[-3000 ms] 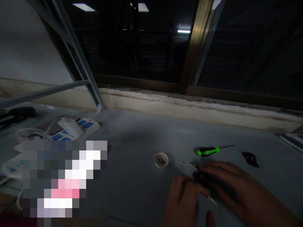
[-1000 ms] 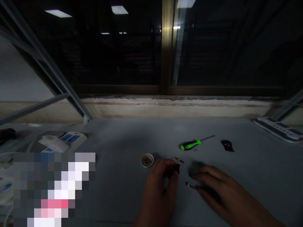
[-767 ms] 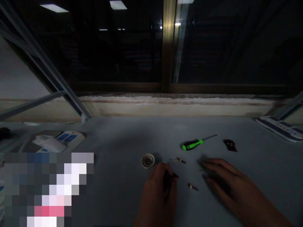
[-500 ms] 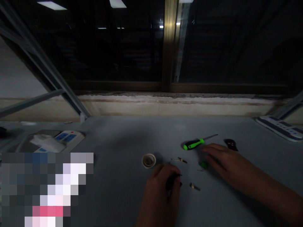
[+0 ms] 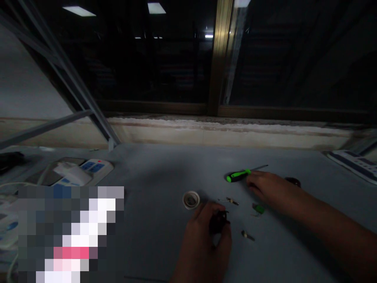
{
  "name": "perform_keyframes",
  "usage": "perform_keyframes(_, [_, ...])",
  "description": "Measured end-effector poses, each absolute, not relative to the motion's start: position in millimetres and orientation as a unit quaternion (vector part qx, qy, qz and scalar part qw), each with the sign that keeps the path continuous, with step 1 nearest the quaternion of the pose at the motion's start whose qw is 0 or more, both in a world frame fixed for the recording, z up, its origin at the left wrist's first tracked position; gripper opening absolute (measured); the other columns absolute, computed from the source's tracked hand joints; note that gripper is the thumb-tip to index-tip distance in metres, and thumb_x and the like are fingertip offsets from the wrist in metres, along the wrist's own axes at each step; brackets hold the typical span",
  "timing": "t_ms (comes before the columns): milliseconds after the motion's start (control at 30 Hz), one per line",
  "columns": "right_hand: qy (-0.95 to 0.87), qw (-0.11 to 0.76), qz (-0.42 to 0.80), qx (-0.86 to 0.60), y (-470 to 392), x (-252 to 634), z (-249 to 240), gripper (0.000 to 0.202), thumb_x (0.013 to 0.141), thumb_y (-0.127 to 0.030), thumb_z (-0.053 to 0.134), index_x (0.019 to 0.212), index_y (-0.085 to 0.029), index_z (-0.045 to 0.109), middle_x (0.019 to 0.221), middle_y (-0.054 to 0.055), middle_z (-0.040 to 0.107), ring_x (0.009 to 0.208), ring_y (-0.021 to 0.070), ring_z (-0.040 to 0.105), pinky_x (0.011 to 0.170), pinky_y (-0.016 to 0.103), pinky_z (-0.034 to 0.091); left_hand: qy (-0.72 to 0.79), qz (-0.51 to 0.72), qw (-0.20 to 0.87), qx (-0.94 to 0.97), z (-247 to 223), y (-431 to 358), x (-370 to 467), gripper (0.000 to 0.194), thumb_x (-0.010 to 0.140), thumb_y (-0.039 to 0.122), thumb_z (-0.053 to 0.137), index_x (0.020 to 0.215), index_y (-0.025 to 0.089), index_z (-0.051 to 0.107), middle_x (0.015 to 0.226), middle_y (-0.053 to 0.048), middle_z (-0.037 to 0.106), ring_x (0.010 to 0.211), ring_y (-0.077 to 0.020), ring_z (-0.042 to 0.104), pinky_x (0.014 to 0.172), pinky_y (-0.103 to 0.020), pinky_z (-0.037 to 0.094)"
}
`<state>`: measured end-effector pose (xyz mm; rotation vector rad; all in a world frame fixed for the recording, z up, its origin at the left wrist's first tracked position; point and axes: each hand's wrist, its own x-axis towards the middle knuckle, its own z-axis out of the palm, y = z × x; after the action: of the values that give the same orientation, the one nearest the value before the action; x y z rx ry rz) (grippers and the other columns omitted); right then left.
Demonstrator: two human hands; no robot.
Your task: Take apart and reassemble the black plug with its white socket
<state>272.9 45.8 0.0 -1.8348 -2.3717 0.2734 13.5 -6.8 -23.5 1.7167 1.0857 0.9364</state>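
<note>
Between its thumb and fingers my left hand [image 5: 203, 239] holds a small dark part [image 5: 218, 222]. My right hand [image 5: 262, 184] is at the screwdriver [image 5: 239, 175], which has a green and black handle; its fingers are pressed together by the handle's front end. Left of the dark part stands a small round white container [image 5: 191, 200]. Two small metal pieces lie nearby, one [image 5: 232, 201] above and one [image 5: 247, 236] to the right of my left hand. A small green piece [image 5: 258, 208] rests below my right hand. Behind my right wrist a dark piece [image 5: 293, 181] is partly hidden.
A power strip [image 5: 101, 167] with a white plug [image 5: 73, 174] lies at the left. Another white strip [image 5: 353, 165] is at the right edge. Metal frame bars [image 5: 70, 78] rise at the left. A window and low wall stand behind the table [image 5: 153, 236]. The lower left is pixelated.
My right hand has moved left onto the screwdriver's handle end, with fingers drawn together. My left hand still holds the dark part, now turned to show more of it. The view has shifted slightly.
</note>
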Motion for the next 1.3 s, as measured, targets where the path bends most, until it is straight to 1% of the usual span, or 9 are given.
perform_keyframes(167, [-0.82, 0.123, 0.152, -0.538, 23.2, 254.7, 8.1, 0.01, 0.101, -0.019, 0.055, 0.098, -0.021, 0.064, 0.096, 0.002, 0.068, 0.087, 0.0158, 0.065, 0.081, 0.029, 0.05, 0.427, 0.398, 0.482, 0.654, -32.3, -6.0, 14.2, 0.038, 0.089, 0.012, 0.058, 0.126, 0.023, 0.061, 0.123, -0.011, 0.066, 0.109, -0.0233, 0.07, 0.097, -0.043, 0.058])
perform_keyframes(267, [-0.834, 0.228, 0.237, -0.444, 6.3, 235.5, 13.2, 0.006, 0.1, -0.019, 0.06, 0.095, -0.023, 0.062, 0.093, -0.002, 0.066, 0.087, 0.0114, 0.064, 0.078, 0.024, 0.048, 0.425, 0.4, 0.472, 0.66, -36.3, -4.5, 14.5, 0.04, 0.088, 0.009, 0.057, 0.125, 0.023, 0.063, 0.122, -0.01, 0.068, 0.11, -0.0242, 0.071, 0.099, -0.044, 0.058])
perform_keyframes(467, [-0.834, 0.291, 0.251, -0.396, 2.9, 222.2, 4.0, 0.005, 0.1, -0.022, 0.065, 0.095, -0.021, 0.065, 0.086, -0.002, 0.064, 0.079, 0.0098, 0.062, 0.07, 0.022, 0.046, 0.407, 0.415, 0.473, 0.662, -37.6, -5.7, 14.3, 0.043, 0.087, 0.006, 0.058, 0.125, 0.025, 0.064, 0.123, -0.009, 0.072, 0.111, -0.0237, 0.072, 0.099, -0.042, 0.06])
perform_keyframes(733, [-0.842, 0.287, 0.237, -0.39, 5.1, 220.2, -5.0, 0.009, 0.101, -0.02, 0.062, 0.095, -0.018, 0.069, 0.087, 0.002, 0.066, 0.08, 0.0125, 0.064, 0.071, 0.024, 0.048, 0.403, 0.411, 0.47, 0.669, -31.8, -7.6, 17.3, 0.044, 0.086, 0.007, 0.059, 0.126, 0.023, 0.066, 0.121, -0.009, 0.073, 0.106, -0.0223, 0.074, 0.094, -0.037, 0.062])
perform_keyframes(900, [-0.821, 0.283, 0.287, -0.403, 2.4, 218.9, 3.0, 0.016, 0.1, -0.015, 0.06, 0.104, -0.023, 0.073, 0.094, 0.0, 0.07, 0.084, 0.0113, 0.067, 0.074, 0.023, 0.05, 0.395, 0.427, 0.489, 0.65, -32.5, -9.4, 18.3, 0.039, 0.087, 0.009, 0.06, 0.123, 0.022, 0.066, 0.12, -0.009, 0.074, 0.104, -0.0224, 0.075, 0.092, -0.036, 0.063])
perform_keyframes(967, [-0.815, 0.284, 0.295, -0.41, 2.1, 218.5, 3.1, 0.017, 0.1, -0.016, 0.058, 0.1, -0.024, 0.073, 0.093, 0.0, 0.071, 0.084, 0.011, 0.067, 0.074, 0.023, 0.05, 0.381, 0.432, 0.508, 0.641, -32.5, -10.1, 18.8, 0.04, 0.086, 0.009, 0.061, 0.123, 0.023, 0.066, 0.12, -0.009, 0.074, 0.104, -0.0221, 0.076, 0.092, -0.035, 0.063])
perform_keyframes(1067, [-0.792, 0.294, 0.288, -0.451, 1.3, 216.3, 1.2, 0.006, 0.095, -0.018, 0.064, 0.091, -0.021, 0.067, 0.084, -0.002, 0.068, 0.077, 0.0114, 0.064, 0.069, 0.023, 0.048, 0.36, 0.441, 0.524, 0.633, -31.1, -10.7, 19.2, 0.038, 0.086, 0.01, 0.063, 0.121, 0.023, 0.065, 0.119, -0.008, 0.075, 0.105, -0.0217, 0.076, 0.092, -0.035, 0.063])
perform_keyframes(1167, [-0.767, 0.297, 0.284, -0.492, 0.8, 215.2, 3.6, 0.009, 0.091, -0.019, 0.067, 0.088, -0.02, 0.059, 0.078, -0.002, 0.063, 0.071, 0.0119, 0.06, 0.063, 0.023, 0.045, 0.386, 0.441, 0.51, 0.63, -27.3, -10.8, 18.3, 0.027, 0.087, 0.015, 0.065, 0.113, 0.021, 0.065, 0.106, -0.007, 0.077, 0.094, -0.0203, 0.077, 0.084, -0.032, 0.062])
perform_keyframes(1300, [-0.771, 0.265, 0.244, -0.524, 4.0, 230.7, 11.8, 0.006, 0.096, -0.023, 0.059, 0.09, -0.022, 0.061, 0.084, -0.001, 0.066, 0.075, 0.0138, 0.062, 0.065, 0.026, 0.045, 0.442, 0.413, 0.497, 0.622, -22.1, -11.1, 16.0, 0.011, 0.091, 0.018, 0.063, 0.101, 0.02, 0.063, 0.086, -0.003, 0.075, 0.078, -0.0172, 0.074, 0.07, -0.029, 0.056])
